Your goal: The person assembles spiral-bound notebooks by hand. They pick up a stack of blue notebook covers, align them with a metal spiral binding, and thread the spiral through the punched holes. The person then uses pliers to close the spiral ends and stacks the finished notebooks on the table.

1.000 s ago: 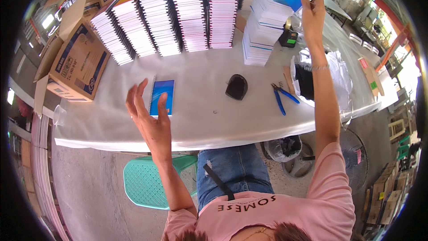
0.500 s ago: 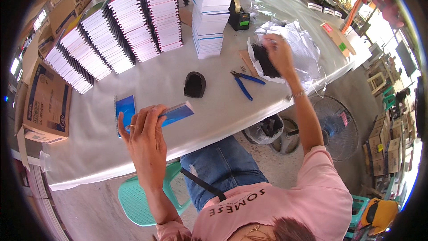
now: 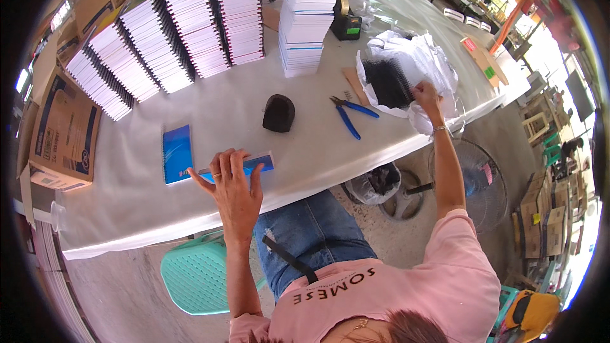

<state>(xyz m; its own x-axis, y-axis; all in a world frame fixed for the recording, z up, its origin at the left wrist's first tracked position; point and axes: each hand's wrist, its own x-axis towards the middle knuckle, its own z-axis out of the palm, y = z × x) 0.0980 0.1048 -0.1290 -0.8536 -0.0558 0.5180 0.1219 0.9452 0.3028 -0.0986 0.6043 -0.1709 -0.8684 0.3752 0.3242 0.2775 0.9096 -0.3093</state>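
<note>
- At table's near edge: left hand grasping blue booklet, thumb on near side, fingers over far.
- To the right: right hand curled at black coils in white bag; can't tell if gripping one.
- Left: blue spiral notebook, flat.
- Mid-table: blue-handled cutters.
- Far: book stacks.

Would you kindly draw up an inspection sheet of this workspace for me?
Surface: table with a pale, shiny cover.
Job's things: blue-covered booklet; blue spiral notebook lying to its left; black coils in white wrapping.
Clutter: blue-handled pliers, dark rounded object, coil-bound stacks, paper stack without visible coils.
Hands: left hand holds the booklet; right hand is at the coils' edge, grip unclear.
Cables: nothing seen.
Surroundings: cardboard carton at left; green stool and fan beyond the table's near edge.
</note>
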